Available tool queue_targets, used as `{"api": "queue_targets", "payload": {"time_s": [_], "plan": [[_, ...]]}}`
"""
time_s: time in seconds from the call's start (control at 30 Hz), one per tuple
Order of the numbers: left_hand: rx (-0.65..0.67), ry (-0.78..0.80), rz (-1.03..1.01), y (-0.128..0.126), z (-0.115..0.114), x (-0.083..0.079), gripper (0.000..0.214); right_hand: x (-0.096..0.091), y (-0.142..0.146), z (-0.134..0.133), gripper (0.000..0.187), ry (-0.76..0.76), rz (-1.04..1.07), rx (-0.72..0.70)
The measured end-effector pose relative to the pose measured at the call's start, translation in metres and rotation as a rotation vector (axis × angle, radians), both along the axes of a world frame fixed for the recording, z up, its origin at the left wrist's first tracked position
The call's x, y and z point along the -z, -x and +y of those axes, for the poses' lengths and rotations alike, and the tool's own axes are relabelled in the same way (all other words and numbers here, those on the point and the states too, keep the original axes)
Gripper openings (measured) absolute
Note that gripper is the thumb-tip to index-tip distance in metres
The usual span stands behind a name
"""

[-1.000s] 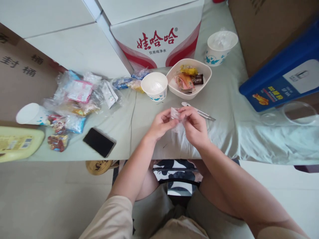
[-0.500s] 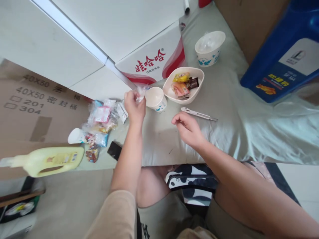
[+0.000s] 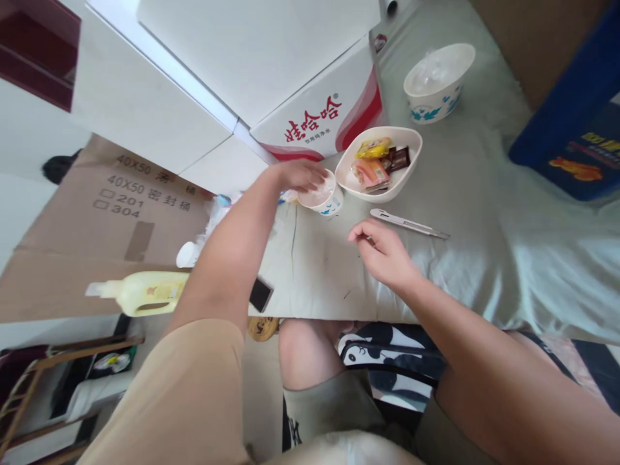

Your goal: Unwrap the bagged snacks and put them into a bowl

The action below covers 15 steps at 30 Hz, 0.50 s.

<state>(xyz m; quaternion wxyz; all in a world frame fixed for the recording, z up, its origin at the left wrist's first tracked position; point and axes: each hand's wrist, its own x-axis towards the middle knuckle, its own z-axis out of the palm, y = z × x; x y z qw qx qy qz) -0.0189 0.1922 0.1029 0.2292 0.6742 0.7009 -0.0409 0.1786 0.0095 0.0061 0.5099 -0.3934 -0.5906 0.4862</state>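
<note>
My left hand (image 3: 301,175) reaches over the small white paper cup (image 3: 331,205), its fingers stretched out across the mouth. Crumpled clear plastic (image 3: 320,194) shows in the cup just below the fingertips. My right hand (image 3: 382,253) rests on the cloth with its fingers curled in, and nothing shows in it. Just beyond it lies a white utility knife (image 3: 409,223), blade end to the right. A white bowl (image 3: 345,183) of wrapped snacks (image 3: 380,166) stands right beside the cup.
Another paper bowl (image 3: 433,111) with clear plastic inside stands at the back right. A blue jug (image 3: 562,142) is on the right. A yellow bottle (image 3: 145,290), a white cup (image 3: 187,255) and a dark phone-like object (image 3: 261,294) lie left. A white-and-red carton (image 3: 314,129) stands behind.
My left hand has moved right, from beside the cup to over its mouth, and the clear plastic it held is now in the cup. The view has shifted left; my right hand stays curled.
</note>
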Motion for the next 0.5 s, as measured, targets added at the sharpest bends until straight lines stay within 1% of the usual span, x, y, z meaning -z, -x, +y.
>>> {"api": "queue_targets", "payload": {"time_s": [0.03,0.1,0.13,0.17,0.2,0.23,0.27,0.3,0.33,0.4,0.43,0.5], "plan": [[-0.013,-0.009,0.004,0.016,0.002,-0.014,0.024,0.000,0.002,-0.001,0.021,0.006,-0.003,-0.003],[-0.059,-0.251,0.174,0.055,-0.001,-0.036,0.030,-0.001,0.005,-0.003,0.020,0.019,-0.006,-0.018],[-0.110,-0.361,0.310,0.075,-0.006,-0.042,0.029,-0.001,0.007,-0.004,0.020,0.025,-0.009,-0.026],[-0.165,-0.372,0.421,0.094,-0.013,-0.043,0.028,0.000,0.008,-0.005,0.020,0.029,-0.014,-0.035],[-0.219,-0.336,0.496,0.112,-0.022,-0.040,0.026,0.000,0.009,-0.005,0.020,0.030,-0.020,-0.042],[-0.263,-0.258,0.518,0.127,-0.032,-0.032,0.027,0.001,0.010,-0.006,0.020,0.029,-0.028,-0.048],[-0.283,-0.177,0.498,0.139,-0.043,-0.021,0.031,0.002,0.011,-0.006,0.019,0.024,-0.037,-0.053],[-0.306,-0.088,0.461,0.148,-0.054,-0.007,0.036,0.003,0.012,-0.006,0.020,0.019,-0.047,-0.059],[-0.317,-0.059,0.442,0.155,-0.064,0.008,0.043,0.004,0.012,-0.006,0.020,0.014,-0.055,-0.064],[-0.336,-0.039,0.420,0.159,-0.079,0.037,0.058,0.005,0.014,-0.005,0.020,0.007,-0.069,-0.075],[-0.356,-0.051,0.416,0.159,-0.084,0.048,0.065,0.005,0.015,-0.005,0.020,0.005,-0.075,-0.083],[-0.402,-0.085,0.412,0.157,-0.089,0.063,0.067,0.005,0.016,-0.004,0.020,0.000,-0.085,-0.099]]}}
